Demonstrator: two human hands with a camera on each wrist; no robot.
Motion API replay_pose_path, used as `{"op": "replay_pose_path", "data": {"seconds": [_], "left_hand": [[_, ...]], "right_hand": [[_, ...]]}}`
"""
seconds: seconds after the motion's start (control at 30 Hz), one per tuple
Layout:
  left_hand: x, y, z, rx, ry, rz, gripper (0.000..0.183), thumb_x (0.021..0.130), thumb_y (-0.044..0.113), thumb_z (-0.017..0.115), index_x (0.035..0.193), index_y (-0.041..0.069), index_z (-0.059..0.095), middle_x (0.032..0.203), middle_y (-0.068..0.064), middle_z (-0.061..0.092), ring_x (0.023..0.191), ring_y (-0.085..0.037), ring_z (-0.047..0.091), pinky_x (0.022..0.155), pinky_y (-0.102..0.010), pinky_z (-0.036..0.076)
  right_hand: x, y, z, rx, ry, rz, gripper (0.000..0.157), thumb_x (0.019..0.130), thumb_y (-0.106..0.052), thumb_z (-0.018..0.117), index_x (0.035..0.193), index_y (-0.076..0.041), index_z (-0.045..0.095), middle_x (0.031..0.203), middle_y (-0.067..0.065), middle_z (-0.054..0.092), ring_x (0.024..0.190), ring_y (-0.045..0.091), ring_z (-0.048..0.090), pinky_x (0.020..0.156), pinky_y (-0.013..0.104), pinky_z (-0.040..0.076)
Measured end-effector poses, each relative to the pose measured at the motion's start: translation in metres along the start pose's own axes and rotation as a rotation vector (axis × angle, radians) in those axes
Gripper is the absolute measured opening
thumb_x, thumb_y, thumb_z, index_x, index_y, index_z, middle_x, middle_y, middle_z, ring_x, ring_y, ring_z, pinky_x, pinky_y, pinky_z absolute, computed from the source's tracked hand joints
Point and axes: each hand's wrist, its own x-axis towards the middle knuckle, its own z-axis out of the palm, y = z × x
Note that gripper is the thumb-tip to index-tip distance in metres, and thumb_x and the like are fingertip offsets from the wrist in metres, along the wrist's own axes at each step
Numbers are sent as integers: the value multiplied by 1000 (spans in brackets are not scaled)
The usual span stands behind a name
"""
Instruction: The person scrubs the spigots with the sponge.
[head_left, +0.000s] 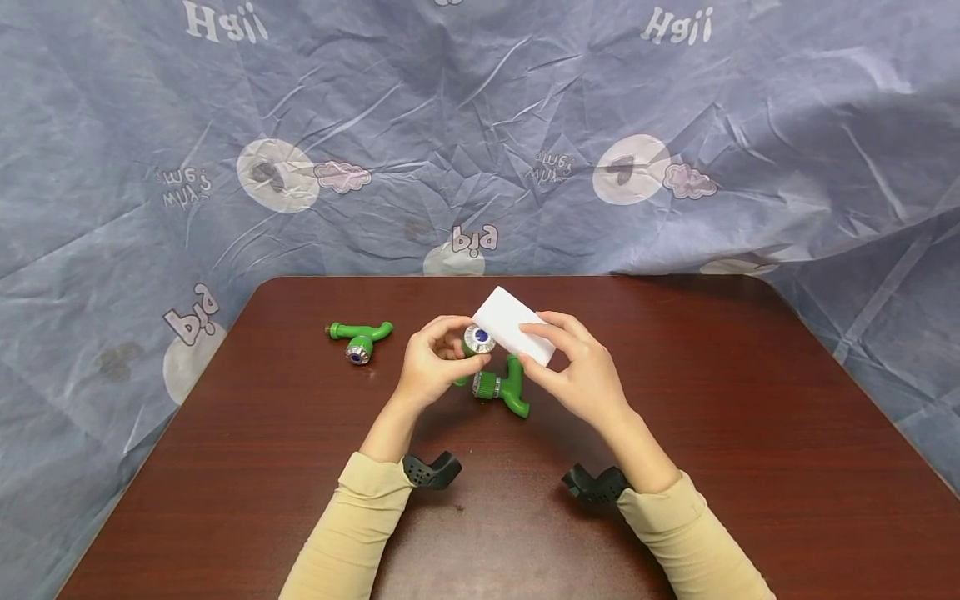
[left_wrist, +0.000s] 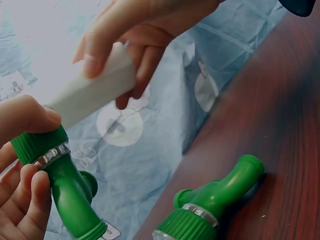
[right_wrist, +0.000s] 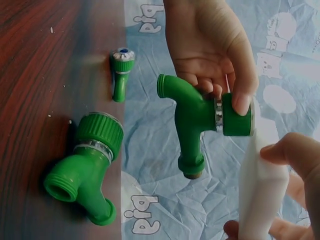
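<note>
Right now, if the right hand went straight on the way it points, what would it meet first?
Past the white block the right hand holds, most likely the knob of the green tap in the left hand. The block looks very close to that knob; whether they touch is unclear.

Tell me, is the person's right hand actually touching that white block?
Touching. The right wrist view shows the right hand with its thumb laid against the white block.
</note>
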Motion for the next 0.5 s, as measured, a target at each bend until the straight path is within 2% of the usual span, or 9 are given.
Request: {"op": "replay_pose_path", "data": {"seconds": [0.1, 0.23, 0.4, 0.5], "left_hand": [[1, 1, -3, -29, 23, -13, 41, 69, -13, 73, 108, -12, 59, 78, -20, 55, 58, -12, 46, 47, -17, 37], [2, -1, -9, -95, 85, -50, 40, 72, -15, 70, 109, -12, 55, 89, -7, 57, 59, -10, 47, 50, -16, 40], [7, -19, -18, -149, 162, -95, 47, 76, -13, 67, 119, -3, 53, 96, -5, 53, 60, -10, 52, 53, -21, 49], [8, -29, -22, -159, 191, -98, 49, 78, -12, 66, 124, 1, 54, 100, -6, 53, 61, -10, 55, 57, -29, 54]], "right_hand": [[1, 2, -3, -25, 13, 33, 32, 75, -19, 76, 107, -16, 71, 118, 5, 60, 99, 21, 60, 69, 37, 49], [2, 5, -7, -37, 32, 60, 33, 74, -18, 76, 106, -17, 71, 118, 4, 60, 96, 21, 60, 67, 38, 47], [2, 5, -9, -29, 51, 85, 35, 73, -19, 77, 108, -18, 71, 119, 4, 60, 98, 22, 60, 68, 38, 47], [2, 5, -10, -22, 56, 93, 35, 74, -19, 77, 108, -18, 71, 120, 4, 60, 99, 22, 60, 69, 38, 46]]}}
